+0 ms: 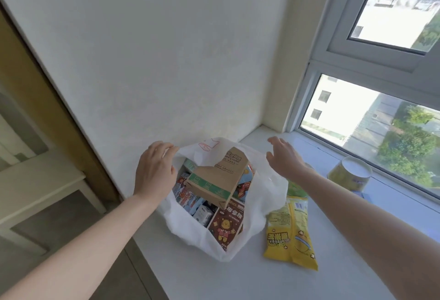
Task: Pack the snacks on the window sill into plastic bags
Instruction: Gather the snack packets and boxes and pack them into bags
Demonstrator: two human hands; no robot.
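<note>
The stuffed plastic bag point(256, 214) sat on the window sill point(214, 280), a brown box point(214, 180) on top. The left hand point(154, 171) lay on its 10 o'clock rim, grip unclear; the right hand point(283, 156) hovered at 2 o'clock, fingers spread, empty. Pulling the rims apart would likely settle the box.

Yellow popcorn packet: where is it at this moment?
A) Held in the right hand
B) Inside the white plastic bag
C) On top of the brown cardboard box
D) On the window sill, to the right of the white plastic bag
D: the yellow popcorn packet lies flat on the window sill, just outside the right side of the white plastic bag.
</note>
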